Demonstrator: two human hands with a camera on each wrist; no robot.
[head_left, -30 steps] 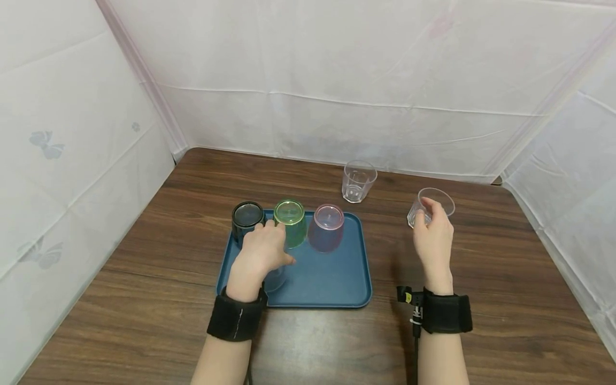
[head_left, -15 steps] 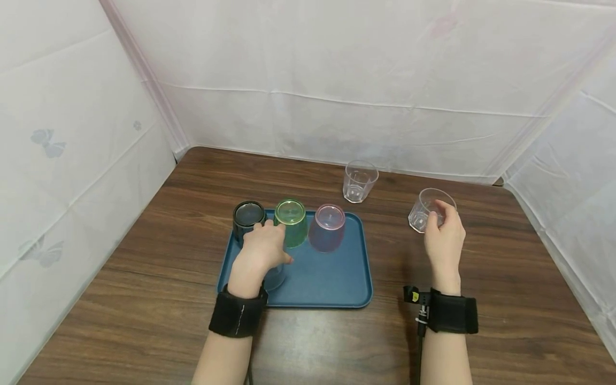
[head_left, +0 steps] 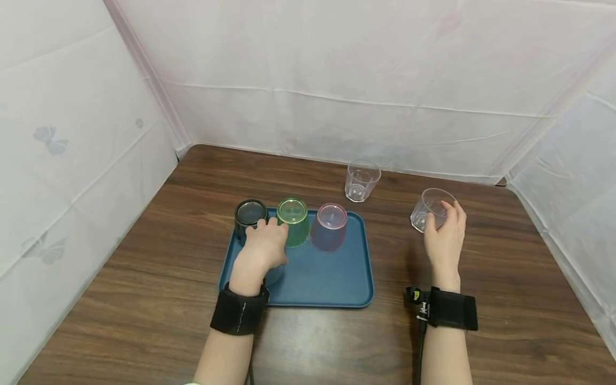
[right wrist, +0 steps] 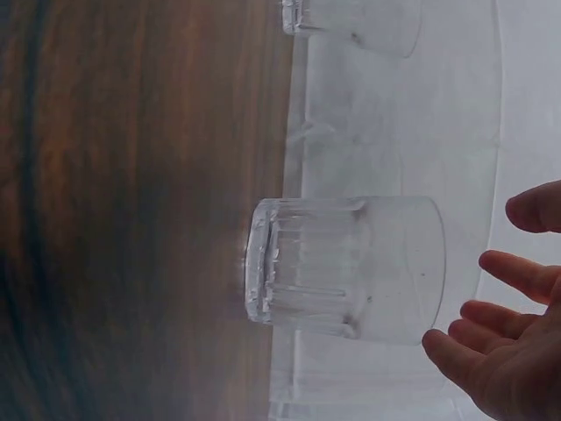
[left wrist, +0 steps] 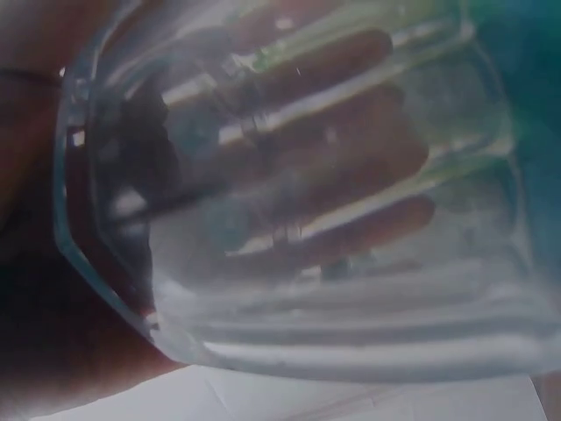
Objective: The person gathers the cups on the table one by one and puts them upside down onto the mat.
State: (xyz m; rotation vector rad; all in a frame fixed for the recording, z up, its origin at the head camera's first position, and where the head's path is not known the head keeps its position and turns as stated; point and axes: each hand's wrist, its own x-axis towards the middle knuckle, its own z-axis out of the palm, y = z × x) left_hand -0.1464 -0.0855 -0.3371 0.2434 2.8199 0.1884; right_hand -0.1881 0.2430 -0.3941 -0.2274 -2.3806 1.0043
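Note:
Over the front left of the blue tray [head_left: 327,283], my left hand [head_left: 262,251] grips a clear glass [left wrist: 333,289] turned upside down. In the left wrist view its fingers show through the glass wall, and in the head view the hand covers most of it. My right hand [head_left: 445,240] hovers at the rim of another clear glass [right wrist: 351,267], which stands upright on the table. Its fingers [right wrist: 456,351] are spread and loosely bent. Nothing is held in them.
A black glass [head_left: 251,214], a green glass [head_left: 293,227] and a pink glass [head_left: 329,230] stand upside down along the tray's back edge. Behind the tray is an upright clear glass [head_left: 362,182]. White sheeting [head_left: 298,123] surrounds the wooden table [head_left: 159,256].
My right hand has shifted slightly right, off the clear glass's near side, and its fingers now sit by the right of the rim. My left hand has stayed almost still.

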